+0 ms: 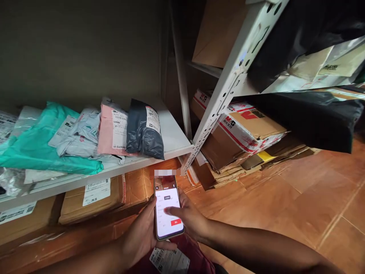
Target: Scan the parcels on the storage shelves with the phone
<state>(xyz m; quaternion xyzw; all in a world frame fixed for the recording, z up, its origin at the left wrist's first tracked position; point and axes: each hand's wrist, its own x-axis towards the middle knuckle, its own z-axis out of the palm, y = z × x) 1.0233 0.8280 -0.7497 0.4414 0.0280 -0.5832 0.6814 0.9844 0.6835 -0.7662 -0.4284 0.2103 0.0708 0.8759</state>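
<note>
A smartphone (169, 207) with a lit white screen and a red button is held upright between both hands. My left hand (145, 224) wraps round its left edge, fingers behind and below it. Along the right edge, my right hand (189, 215) also grips the phone, its thumb lying over the middle of the screen. Below the phone is a dark red parcel (196, 253) with a white label (171, 260), partly hidden by the phone and hands. Whether any fingers touch this parcel I cannot tell.
A white shelf (171, 131) to the left bears a dark grey parcel (144, 131), a pink parcel (107, 127) and a teal parcel (42, 140). Cardboard boxes (76, 211) lie beneath. A perforated metal post (221, 104) rises centre-right, with a cardboard box (225, 142) behind it on the tiled floor (285, 205).
</note>
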